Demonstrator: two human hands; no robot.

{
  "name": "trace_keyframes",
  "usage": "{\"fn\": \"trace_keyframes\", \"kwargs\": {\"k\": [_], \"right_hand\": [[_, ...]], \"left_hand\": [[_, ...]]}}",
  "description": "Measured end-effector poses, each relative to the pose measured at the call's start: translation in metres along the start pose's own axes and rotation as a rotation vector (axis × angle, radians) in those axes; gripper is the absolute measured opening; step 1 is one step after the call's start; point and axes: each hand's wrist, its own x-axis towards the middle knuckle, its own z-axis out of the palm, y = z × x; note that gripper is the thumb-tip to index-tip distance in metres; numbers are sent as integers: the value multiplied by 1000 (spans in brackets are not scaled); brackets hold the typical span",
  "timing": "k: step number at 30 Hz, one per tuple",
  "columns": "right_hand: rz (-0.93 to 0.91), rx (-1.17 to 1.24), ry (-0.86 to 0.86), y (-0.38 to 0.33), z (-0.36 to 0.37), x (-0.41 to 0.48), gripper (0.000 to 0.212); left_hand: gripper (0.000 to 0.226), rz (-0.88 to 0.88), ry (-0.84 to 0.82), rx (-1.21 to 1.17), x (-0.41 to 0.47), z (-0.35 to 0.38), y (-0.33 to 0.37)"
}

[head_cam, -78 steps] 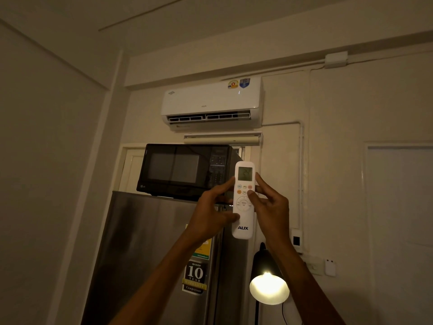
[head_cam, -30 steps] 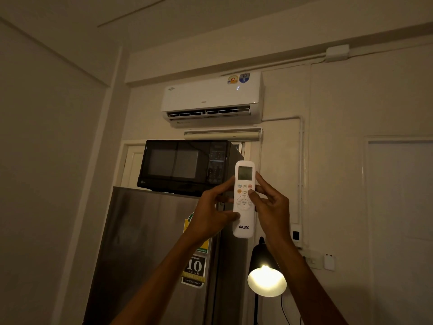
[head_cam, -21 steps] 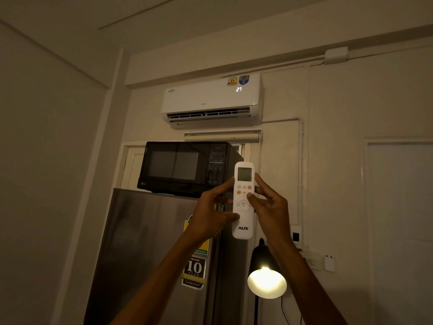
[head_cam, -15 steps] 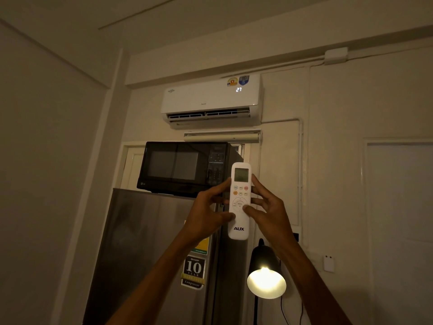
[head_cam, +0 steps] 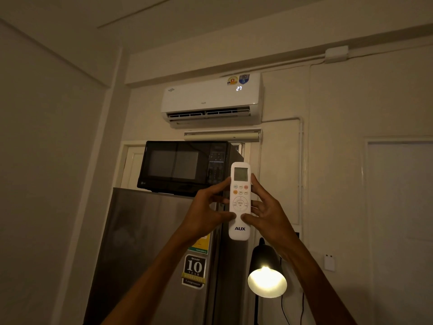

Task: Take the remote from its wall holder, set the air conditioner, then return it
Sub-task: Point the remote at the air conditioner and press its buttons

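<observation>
I hold a white AUX remote [head_cam: 240, 198] upright in front of me, its small screen at the top facing me. My left hand [head_cam: 206, 214] grips its left edge and my right hand [head_cam: 267, 214] grips its right edge; both thumbs rest on its face just below the round button pad. High on the wall above hangs the white air conditioner [head_cam: 210, 99], with "27" lit on its front panel. Its flap sits slightly open underneath. The wall holder is not in view that I can tell.
A black microwave [head_cam: 185, 167] stands on a steel fridge [head_cam: 150, 254] behind my hands. A black lamp [head_cam: 266, 273] shines below the remote at the right. A small white wall box [head_cam: 329, 262] and a door panel [head_cam: 400, 207] lie to the right.
The air conditioner's display lit up and now reads 27. My right thumb slid from the upper buttons down below the round pad, and the remote shifted slightly left.
</observation>
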Motion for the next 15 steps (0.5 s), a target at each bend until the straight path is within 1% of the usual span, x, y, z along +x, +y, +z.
{"fn": "trace_keyframes", "kwargs": {"k": [15], "right_hand": [[-9,-33,59,0,6,1,86]], "left_hand": [[81,8,4,6,0,-2,-5]]}}
